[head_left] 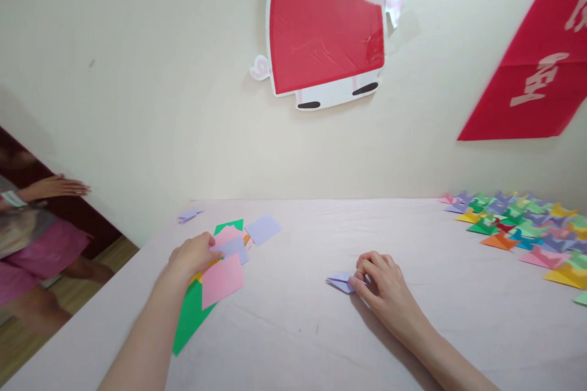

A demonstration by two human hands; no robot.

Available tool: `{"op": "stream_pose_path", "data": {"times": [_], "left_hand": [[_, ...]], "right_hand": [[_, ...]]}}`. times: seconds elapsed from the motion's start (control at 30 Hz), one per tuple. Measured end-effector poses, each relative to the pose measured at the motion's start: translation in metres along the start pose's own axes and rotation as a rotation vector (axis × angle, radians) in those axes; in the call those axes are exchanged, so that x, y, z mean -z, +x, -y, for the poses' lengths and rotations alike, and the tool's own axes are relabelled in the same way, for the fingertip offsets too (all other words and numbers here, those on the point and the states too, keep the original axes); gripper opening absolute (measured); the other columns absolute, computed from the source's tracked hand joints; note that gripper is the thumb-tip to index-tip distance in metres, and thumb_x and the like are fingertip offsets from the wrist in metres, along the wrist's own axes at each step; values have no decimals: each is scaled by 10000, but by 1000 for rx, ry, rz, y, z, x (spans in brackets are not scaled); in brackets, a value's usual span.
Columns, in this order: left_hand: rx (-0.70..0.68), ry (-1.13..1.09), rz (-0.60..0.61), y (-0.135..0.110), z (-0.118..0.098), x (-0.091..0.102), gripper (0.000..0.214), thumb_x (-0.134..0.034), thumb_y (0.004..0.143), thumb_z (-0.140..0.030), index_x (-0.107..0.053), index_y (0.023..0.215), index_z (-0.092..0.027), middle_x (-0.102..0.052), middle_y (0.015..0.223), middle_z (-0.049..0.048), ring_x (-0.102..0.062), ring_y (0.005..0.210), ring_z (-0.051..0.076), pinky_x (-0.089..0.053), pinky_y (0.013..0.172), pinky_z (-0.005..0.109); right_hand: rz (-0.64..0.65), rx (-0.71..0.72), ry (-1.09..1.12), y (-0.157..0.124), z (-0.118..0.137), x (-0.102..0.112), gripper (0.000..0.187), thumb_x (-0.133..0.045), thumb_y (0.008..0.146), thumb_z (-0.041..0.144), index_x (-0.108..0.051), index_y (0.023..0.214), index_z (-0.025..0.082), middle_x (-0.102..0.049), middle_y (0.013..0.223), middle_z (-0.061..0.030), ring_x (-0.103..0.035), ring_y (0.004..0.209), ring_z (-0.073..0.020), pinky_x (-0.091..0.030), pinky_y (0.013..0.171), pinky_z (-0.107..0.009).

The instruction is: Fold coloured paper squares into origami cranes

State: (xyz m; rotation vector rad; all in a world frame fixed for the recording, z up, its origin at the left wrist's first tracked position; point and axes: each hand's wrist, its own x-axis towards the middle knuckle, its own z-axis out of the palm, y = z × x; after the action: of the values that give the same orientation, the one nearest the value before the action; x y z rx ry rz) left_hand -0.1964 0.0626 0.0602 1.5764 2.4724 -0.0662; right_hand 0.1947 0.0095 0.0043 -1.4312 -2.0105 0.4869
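Observation:
My left hand [195,256] is over a loose pile of coloured paper squares, its fingers closed at the left edge of a lavender paper sheet [233,249]. Just below that sheet lies a pink square [224,281], overlapping a green sheet [192,314]. Part of a yellow sheet shows beside my wrist. Near the middle of the table, my right hand [380,281] is pinched on a small folded lavender paper [343,281], which rests low at the tabletop. The hand covers the folded paper's right end.
Several rows of folded paper pieces [518,226] in many colours stand at the right of the table [293,342]. Another folded lavender piece [189,215] lies at the back left corner. A wall [183,104] borders the back. At far left stands a person [43,244].

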Motion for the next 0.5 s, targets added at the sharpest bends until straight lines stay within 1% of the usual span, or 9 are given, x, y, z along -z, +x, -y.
{"op": "stream_pose_path", "data": {"times": [0.1,0.17,0.27,0.33,0.4,0.5], "left_hand": [[-18,-23,31,3,1,-4,213,-634,707,-314,-649,888,-202,-722,941,63,-673,904,269,-449,660,289],[-31,-31,23,4,1,-5,174,-633,696,-303,-649,842,-212,-721,904,56,-670,903,273,-442,638,287],[-35,-40,-27,5,3,-6,279,-648,677,-298,-642,937,-199,-700,1048,98,-637,1014,291,-448,677,293],[-24,-56,-38,7,4,-8,351,-651,677,-294,-625,1010,-187,-686,1107,111,-645,1001,279,-453,686,288],[-12,-77,-31,10,5,-10,347,-644,688,-284,-623,1018,-181,-698,1071,101,-668,934,258,-453,661,276],[-4,-107,-21,13,7,-12,232,-632,694,-264,-649,913,-187,-720,916,64,-681,849,245,-440,618,267]], "right_hand": [[-7,12,-2,0,-1,0,202,-531,882,306,-513,696,229,-602,916,-59,-501,891,-246,-405,818,-427],[-11,15,-3,0,-1,0,202,-532,883,305,-512,697,227,-603,917,-57,-501,888,-243,-407,817,-425],[-7,7,-5,0,0,0,197,-536,881,298,-512,700,224,-602,916,-54,-503,896,-245,-404,821,-423],[-5,4,0,0,0,0,192,-536,882,293,-510,704,224,-600,918,-51,-504,903,-245,-400,824,-421],[-3,7,11,0,0,0,195,-530,888,291,-501,707,225,-597,911,-49,-505,899,-242,-396,826,-418],[6,15,35,0,-1,1,206,-510,903,292,-483,710,226,-594,886,-44,-504,882,-234,-391,828,-416]]}}
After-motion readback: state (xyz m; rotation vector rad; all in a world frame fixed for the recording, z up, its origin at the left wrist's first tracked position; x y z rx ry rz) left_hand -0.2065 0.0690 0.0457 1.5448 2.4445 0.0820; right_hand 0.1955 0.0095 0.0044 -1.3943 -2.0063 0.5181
